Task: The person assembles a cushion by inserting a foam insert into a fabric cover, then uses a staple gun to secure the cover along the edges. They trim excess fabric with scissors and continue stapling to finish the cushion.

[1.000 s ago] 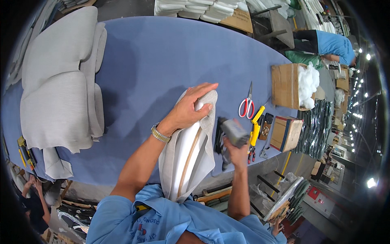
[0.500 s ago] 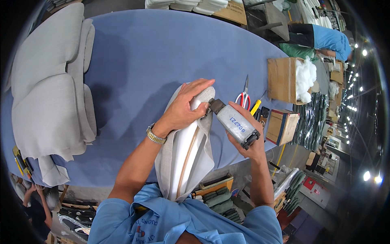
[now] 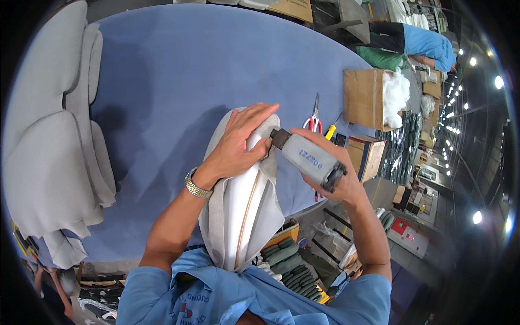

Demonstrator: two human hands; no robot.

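Observation:
A long, narrow padded piece wrapped in light grey fabric (image 3: 215,227) leans from my lap onto the table's near edge. Its open side bares a white inner face (image 3: 238,203) with a thin brown cord or strip running lengthwise. My left hand (image 3: 235,142), a metal watch on its wrist, lies over the far end, thumb pressing the folded fabric edge down. In my right hand (image 3: 351,181) is a grey staple gun (image 3: 310,157), fingers wrapped round its body. The gun's dark nose is at the fabric edge beside my left thumb; whether it touches cannot be made out.
A blue-covered table (image 3: 162,65) spreads ahead, with stacked grey upholstered pieces (image 3: 43,162) at left. To the right lie red-handled scissors (image 3: 314,122), a yellow-handled tool (image 3: 330,131), a smaller box (image 3: 364,157) and a carton (image 3: 363,97) of white stuffing. Another person (image 3: 428,46) bends over farther off.
The whole view has shifted, so the table and stack appear farther left. My hands keep nearly the same places on the padded piece, the staple gun's nose still by my left thumb.

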